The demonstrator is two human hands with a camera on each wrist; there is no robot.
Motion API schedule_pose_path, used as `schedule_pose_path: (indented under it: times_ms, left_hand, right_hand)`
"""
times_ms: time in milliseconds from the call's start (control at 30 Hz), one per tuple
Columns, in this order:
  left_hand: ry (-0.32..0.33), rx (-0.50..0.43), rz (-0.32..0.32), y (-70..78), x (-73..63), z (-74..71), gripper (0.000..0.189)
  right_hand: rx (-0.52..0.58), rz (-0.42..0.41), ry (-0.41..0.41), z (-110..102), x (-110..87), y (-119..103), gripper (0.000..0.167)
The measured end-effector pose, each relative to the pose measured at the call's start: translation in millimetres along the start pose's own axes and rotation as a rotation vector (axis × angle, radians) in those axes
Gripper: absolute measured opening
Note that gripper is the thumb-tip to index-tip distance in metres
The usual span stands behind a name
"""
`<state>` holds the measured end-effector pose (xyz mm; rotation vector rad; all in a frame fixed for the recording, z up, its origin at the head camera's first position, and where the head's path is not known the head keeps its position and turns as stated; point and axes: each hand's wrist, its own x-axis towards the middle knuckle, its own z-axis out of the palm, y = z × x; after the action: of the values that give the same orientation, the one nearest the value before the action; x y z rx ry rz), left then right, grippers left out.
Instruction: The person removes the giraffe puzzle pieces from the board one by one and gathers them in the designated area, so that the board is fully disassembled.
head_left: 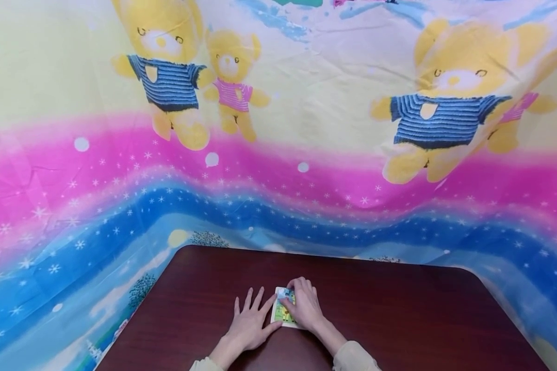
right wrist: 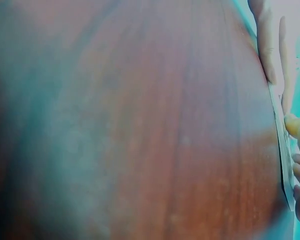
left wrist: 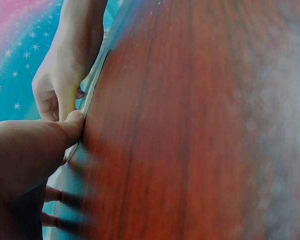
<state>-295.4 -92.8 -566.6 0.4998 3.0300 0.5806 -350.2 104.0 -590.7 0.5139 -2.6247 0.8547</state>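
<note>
A small flat picture board [head_left: 285, 318] with a white border and a green, blue and yellow picture lies on the dark red-brown table. At its left side my left hand [head_left: 248, 327] is spread, fingers straight, with index fingertip and thumb tip touching the border. My right hand [head_left: 306, 309] covers the right part of the board, its thumb on the picture and its fingers curled over the upper right side. Edge-on in the left wrist view, the board [left wrist: 93, 85] shows as a thin strip under both hands. Whether a loose piece sits between the right fingertips I cannot tell.
The wooden table [head_left: 399, 309] has rounded far corners. Behind it and along both sides hangs a cloth [head_left: 306, 129] printed with teddy bears, snowflakes and pink and blue bands.
</note>
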Motion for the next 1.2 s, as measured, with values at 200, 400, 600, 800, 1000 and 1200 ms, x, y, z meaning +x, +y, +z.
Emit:
schedule_pose_path:
  times_ms: [200,400,600,800,1000,1200]
  left_hand:
    - [0.011,0.010,0.003,0.0,1.4,-0.5,0.076]
    - [0.010,0.024,0.003,-0.6,2.2,1.4,0.076]
    - [0.021,-0.015,0.014,-2.7,1.2,3.0,0.077]
    - [0.033,-0.029,0.028,-1.6,-0.4,2.1,0.076]
    - [0.010,-0.013,0.005,1.0,-0.4,-0.3,0.077]
    - [-0.004,-0.002,-0.003,0.4,-0.4,2.4,0.077]
  right_hand:
    - [0.035,-0.028,0.020,-0.8,0.7,1.0,0.032]
    - [0.097,-0.012,0.013,-3.8,-1.0,-0.2,0.033]
    - [0.201,0.048,-0.034,-7.5,0.5,-0.6,0.033]
    - [0.303,0.115,-0.066,-10.4,1.6,-0.1,0.033]
    - [0.351,0.119,-0.064,-11.8,3.8,2.7,0.034]
    - [0.367,0.113,-0.105,-12.0,2.5,4.9,0.041]
